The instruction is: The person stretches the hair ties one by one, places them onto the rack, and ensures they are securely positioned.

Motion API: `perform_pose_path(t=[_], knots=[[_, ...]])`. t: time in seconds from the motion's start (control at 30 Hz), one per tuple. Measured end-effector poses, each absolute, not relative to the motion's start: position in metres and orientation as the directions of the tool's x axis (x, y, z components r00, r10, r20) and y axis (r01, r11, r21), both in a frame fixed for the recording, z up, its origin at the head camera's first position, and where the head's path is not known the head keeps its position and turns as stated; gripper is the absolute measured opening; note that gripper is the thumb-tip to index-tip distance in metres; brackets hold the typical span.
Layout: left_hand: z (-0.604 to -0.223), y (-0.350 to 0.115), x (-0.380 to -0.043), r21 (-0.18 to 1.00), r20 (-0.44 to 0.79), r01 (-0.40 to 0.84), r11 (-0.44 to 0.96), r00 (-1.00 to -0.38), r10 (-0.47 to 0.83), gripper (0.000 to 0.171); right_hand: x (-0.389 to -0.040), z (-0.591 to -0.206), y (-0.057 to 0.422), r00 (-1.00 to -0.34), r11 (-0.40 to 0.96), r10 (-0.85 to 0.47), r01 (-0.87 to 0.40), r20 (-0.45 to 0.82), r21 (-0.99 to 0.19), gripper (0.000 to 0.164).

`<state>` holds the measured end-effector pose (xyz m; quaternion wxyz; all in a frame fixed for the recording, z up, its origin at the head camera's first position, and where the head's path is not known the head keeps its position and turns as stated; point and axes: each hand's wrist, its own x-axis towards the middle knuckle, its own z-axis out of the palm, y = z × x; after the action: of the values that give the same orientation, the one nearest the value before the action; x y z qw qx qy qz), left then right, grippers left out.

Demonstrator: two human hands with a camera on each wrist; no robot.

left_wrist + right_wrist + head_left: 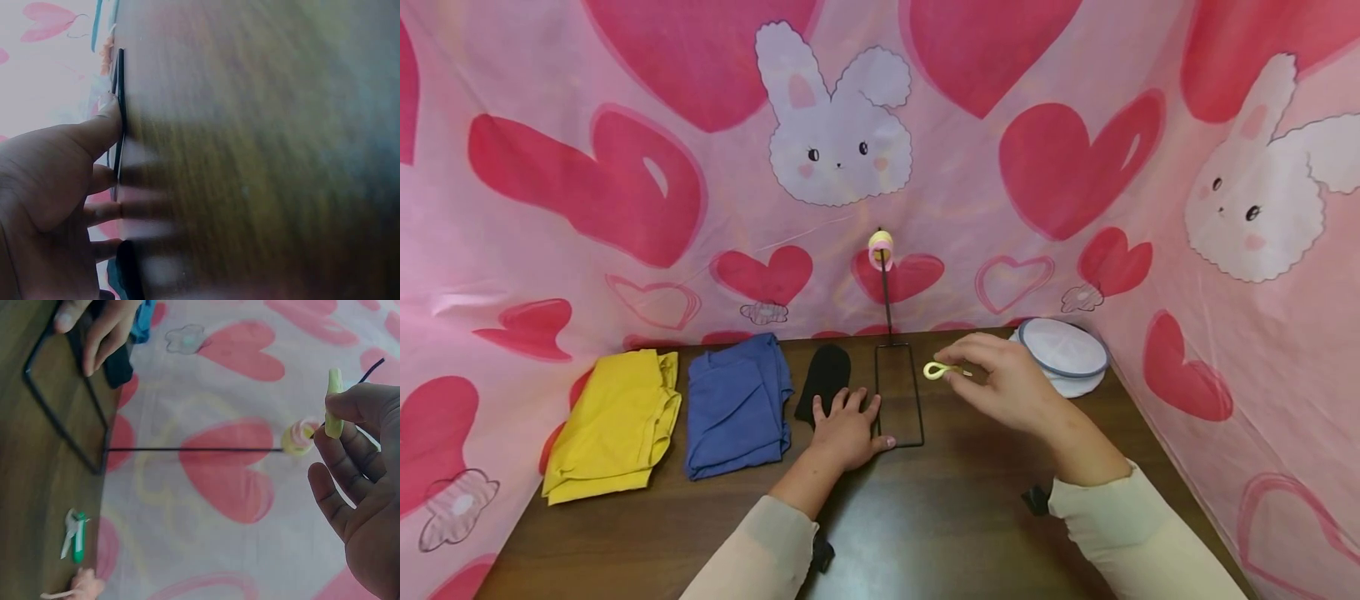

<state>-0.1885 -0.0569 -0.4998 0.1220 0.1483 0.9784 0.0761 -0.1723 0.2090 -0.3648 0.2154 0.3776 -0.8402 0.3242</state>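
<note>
My right hand point(1011, 387) pinches a pale yellow hair tie point(934, 371) between thumb and fingers, to the right of a black wire stand point(917, 400). In the right wrist view the hair tie point(335, 403) appears edge-on at the fingertips. Pink and yellow ring-shaped ties point(881, 250) hang on the stand's arm near the top of its upright. My left hand point(846, 433) lies spread at the stand's left side, its thumb on the base frame. Its other fingers reach over the lower part of a black sock-like item point(827, 375), partly hiding it.
Folded yellow cloth point(613, 425) and blue cloth point(737, 408) lie at the left. A round white mesh bag point(1063, 350) with a blue rim stands back right. In the right wrist view, a small green-and-white object point(79, 537) and a fluffy pink item point(86, 584) lie on the table.
</note>
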Motion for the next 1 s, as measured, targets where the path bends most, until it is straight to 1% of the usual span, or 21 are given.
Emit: perform_pose_path(t=[0.07, 0.27, 0.43, 0.73, 0.87, 1.0], knots=[[-0.499, -0.057, -0.189, 0.185, -0.216, 0.272, 0.944, -0.926, 0.309, 0.084, -0.173, -0.36, 0.204, -0.617, 0.495, -0.496, -0.779, 0.611, -0.385, 0.027], [-0.5, -0.057, -0.19, 0.181, -0.215, 0.273, 0.945, -0.926, 0.309, 0.085, -0.175, -0.346, 0.19, -0.56, 0.46, -0.511, -0.819, 0.652, -0.342, 0.027], [-0.501, -0.057, -0.191, 0.18, -0.22, 0.27, 0.946, -0.926, 0.306, 0.085, -0.176, -0.333, 0.178, -0.532, 0.433, -0.519, -0.838, 0.669, -0.331, 0.026], [-0.501, -0.057, -0.19, 0.175, -0.229, 0.27, 0.947, -0.924, 0.305, 0.084, -0.179, -0.314, 0.162, -0.461, 0.38, -0.491, -0.877, 0.74, -0.295, 0.025], [-0.5, -0.057, -0.19, 0.179, -0.235, 0.266, 0.947, -0.923, 0.303, 0.084, -0.18, -0.308, 0.157, -0.45, 0.375, -0.485, -0.882, 0.75, -0.287, 0.025], [-0.499, -0.057, -0.19, 0.18, -0.234, 0.266, 0.947, -0.924, 0.304, 0.084, -0.181, -0.305, 0.155, -0.461, 0.396, -0.486, -0.873, 0.742, -0.283, 0.027]])
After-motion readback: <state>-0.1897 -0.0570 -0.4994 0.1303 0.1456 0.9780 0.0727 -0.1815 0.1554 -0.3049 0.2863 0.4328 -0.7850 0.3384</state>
